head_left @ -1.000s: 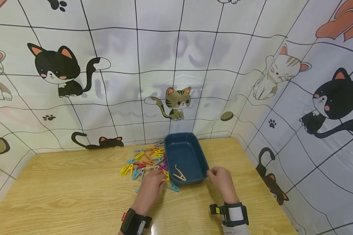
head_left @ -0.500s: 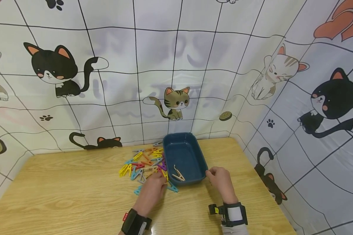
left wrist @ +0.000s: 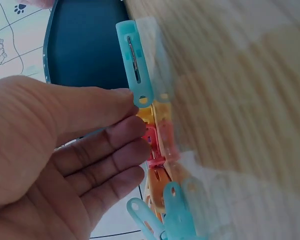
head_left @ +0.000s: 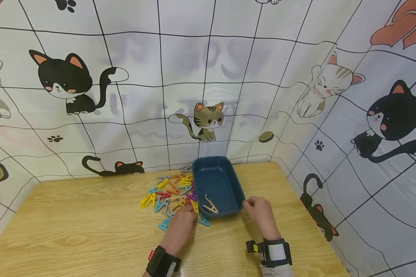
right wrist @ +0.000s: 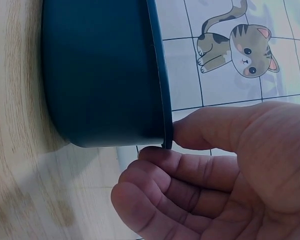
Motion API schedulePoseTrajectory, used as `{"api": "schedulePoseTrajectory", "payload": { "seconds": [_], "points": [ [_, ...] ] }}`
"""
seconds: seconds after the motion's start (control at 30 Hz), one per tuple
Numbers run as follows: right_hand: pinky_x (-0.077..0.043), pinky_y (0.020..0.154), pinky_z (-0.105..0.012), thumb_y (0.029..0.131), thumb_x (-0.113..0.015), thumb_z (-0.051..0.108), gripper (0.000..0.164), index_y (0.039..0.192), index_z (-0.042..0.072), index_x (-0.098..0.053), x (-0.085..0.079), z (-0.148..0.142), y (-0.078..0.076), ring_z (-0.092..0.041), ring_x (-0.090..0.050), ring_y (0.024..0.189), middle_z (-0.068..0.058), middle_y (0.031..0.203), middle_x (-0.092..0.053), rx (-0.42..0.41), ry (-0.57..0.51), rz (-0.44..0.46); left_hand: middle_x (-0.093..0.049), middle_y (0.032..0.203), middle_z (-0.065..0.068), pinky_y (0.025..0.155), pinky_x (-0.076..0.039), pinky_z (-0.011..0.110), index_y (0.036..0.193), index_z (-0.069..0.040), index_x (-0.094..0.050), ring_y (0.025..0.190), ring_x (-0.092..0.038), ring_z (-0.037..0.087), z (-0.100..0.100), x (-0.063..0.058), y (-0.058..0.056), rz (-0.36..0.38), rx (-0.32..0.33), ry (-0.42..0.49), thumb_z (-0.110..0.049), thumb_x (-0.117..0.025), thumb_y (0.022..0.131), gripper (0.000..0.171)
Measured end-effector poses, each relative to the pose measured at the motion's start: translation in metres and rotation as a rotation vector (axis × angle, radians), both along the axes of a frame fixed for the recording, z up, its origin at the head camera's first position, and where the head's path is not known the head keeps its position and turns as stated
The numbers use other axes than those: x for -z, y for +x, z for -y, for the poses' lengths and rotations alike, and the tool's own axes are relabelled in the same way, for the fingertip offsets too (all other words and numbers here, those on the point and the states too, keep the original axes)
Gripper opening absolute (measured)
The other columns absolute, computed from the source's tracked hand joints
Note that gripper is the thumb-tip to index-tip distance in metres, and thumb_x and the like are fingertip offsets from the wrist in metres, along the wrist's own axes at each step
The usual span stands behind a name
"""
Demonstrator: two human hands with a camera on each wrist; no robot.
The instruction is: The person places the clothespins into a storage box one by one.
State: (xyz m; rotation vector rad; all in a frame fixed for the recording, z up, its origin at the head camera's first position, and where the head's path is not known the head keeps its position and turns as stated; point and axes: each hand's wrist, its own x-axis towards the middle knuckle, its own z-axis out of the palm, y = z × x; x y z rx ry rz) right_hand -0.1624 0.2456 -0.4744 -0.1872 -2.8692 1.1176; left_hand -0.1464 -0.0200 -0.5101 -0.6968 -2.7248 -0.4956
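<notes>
In the head view my left hand point(head_left: 181, 227) is low over the near edge of a heap of plastic clothespins point(head_left: 164, 195). Its thumb and bent fingers lie close together, with no clothespin visibly gripped. In the left wrist view the thumb tip is right at the end of a teal clothespin point(left wrist: 134, 60), and red and orange clothespins point(left wrist: 157, 165) lie beyond the other fingertips. My right hand point(head_left: 261, 215) pinches the near right rim of a dark blue plastic bin point(right wrist: 105, 75) between thumb and forefinger. A beige clothespin point(head_left: 211, 206) lies inside the bin.
The bin stands right of the heap on a wood-grain table point(head_left: 83, 219). Several clothespins sit against its left wall. A cat-print curtain point(head_left: 142, 96) rises behind the table and along the right side.
My left hand has drawn back slightly toward me, uncovering more clothespins at the near edge of the heap. The right hand keeps its hold on the bin, which stays in place.
</notes>
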Motion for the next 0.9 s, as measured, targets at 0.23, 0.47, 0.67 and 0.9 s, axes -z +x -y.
{"api": "schedulePoseTrajectory", "payload": {
  "seconds": [0.23,0.47,0.67,0.9],
  "points": [
    [-0.041,0.053,-0.029,0.097,-0.065,0.011,0.018,0.086,0.000,-0.074,0.000,0.000,-0.001,-0.015,-0.055,0.056,-0.001,0.061,-0.059,0.003,0.015,0.005,-0.062,0.076,-0.001,0.065,-0.052,0.033,0.074,-0.008,-0.076,0.073,-0.063,0.017,-0.001,0.000,-0.001,0.040,-0.015,0.002,0.005,-0.075,0.084,0.017],
    [-0.043,0.051,-0.029,0.097,-0.065,0.010,0.018,0.086,0.000,-0.075,0.000,0.000,0.001,-0.014,-0.056,0.055,-0.003,0.060,-0.061,-0.008,0.000,-0.008,-0.060,0.070,-0.001,0.057,-0.044,0.029,0.063,-0.011,-0.068,0.066,-0.060,0.014,-0.001,0.002,-0.002,0.072,-0.007,0.020,0.009,-0.071,0.084,0.029],
    [-0.042,0.051,-0.030,0.097,-0.064,0.010,0.019,0.086,0.000,-0.075,0.001,0.000,0.001,-0.014,-0.056,0.056,-0.007,0.062,-0.063,-0.005,-0.010,-0.003,-0.055,0.067,-0.004,0.058,-0.037,0.025,0.060,-0.012,-0.061,0.064,-0.055,0.010,-0.001,0.002,-0.001,0.077,0.009,0.040,0.011,-0.069,0.082,0.034],
    [-0.042,0.052,-0.030,0.097,-0.064,0.011,0.020,0.084,0.001,-0.074,0.000,0.000,0.001,-0.015,-0.055,0.056,-0.007,0.062,-0.062,-0.007,-0.021,-0.004,-0.056,0.065,-0.006,0.058,-0.039,0.023,0.058,-0.013,-0.057,0.063,-0.056,0.008,0.003,-0.014,0.002,0.070,0.041,0.095,0.016,-0.066,0.080,0.038]
  ]
}}
